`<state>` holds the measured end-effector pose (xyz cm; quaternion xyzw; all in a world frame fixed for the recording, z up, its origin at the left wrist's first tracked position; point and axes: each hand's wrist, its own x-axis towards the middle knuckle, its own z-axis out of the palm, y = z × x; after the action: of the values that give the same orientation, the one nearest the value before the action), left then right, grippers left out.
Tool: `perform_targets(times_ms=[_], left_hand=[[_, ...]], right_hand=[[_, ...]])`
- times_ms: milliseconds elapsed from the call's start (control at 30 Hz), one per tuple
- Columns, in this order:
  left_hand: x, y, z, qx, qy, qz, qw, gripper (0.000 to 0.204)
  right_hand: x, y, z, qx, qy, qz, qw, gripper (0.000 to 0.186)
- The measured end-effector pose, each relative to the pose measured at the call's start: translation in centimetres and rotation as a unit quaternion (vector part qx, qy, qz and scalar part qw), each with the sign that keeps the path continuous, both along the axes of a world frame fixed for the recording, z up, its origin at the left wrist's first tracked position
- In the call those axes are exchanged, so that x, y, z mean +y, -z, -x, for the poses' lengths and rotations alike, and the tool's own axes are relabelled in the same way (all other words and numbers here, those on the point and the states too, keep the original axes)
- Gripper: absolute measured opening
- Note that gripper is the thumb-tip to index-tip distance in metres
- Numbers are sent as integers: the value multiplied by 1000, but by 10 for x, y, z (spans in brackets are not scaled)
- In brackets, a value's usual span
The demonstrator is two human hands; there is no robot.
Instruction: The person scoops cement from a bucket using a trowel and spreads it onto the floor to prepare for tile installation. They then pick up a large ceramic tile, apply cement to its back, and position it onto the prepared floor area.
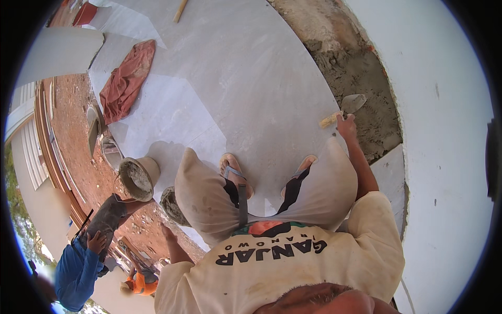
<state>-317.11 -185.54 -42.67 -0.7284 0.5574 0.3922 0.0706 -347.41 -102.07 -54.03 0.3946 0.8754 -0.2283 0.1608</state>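
Observation:
My right hand (347, 127) is closed on a trowel at its wooden handle (329, 120). The trowel's pointed metal blade (354, 103) rests over wet grey mortar (366, 78), which fills a strip between the tiled floor (251, 83) and the white wall (439, 146). Down by my left knee, my left hand (168, 233) hangs with its fingers loosely stretched and nothing visible in it. Close to it stands a bucket (172, 205) with mortar on it, partly hidden by my leg.
Left of me, a person in blue (78, 269) is beside a bucket of mortar (138, 178). Another person in orange (142, 282) is farther off. A red cloth (128, 81) lies on the tiles, and a wooden stick (180, 10) lies at the far end. Red soil (78, 115) borders the floor.

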Motion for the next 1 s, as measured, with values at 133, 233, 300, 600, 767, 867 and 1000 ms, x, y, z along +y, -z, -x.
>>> perform_targets(times_ms=[133,233,300,600,767,867,1000], left_hand=[[-16,50,-13,133,-55,66,987,67],[17,80,-6,160,-44,84,983,62],[33,54,7,134,-10,124,983,60],[114,-65,71,116,178,263,941,54],[135,-74,149,202,191,275,920,49],[174,-95,182,342,125,130,922,47],[194,-113,233,438,133,-4,889,47]], right_hand=[[-35,45,8,39,82,27,995,82],[-15,54,5,40,130,2,991,78],[-3,59,-8,19,157,45,986,71],[2,59,6,248,311,122,909,57],[15,25,20,329,299,208,871,43],[11,-20,14,320,257,229,883,37],[4,-67,-5,320,227,250,885,34]])
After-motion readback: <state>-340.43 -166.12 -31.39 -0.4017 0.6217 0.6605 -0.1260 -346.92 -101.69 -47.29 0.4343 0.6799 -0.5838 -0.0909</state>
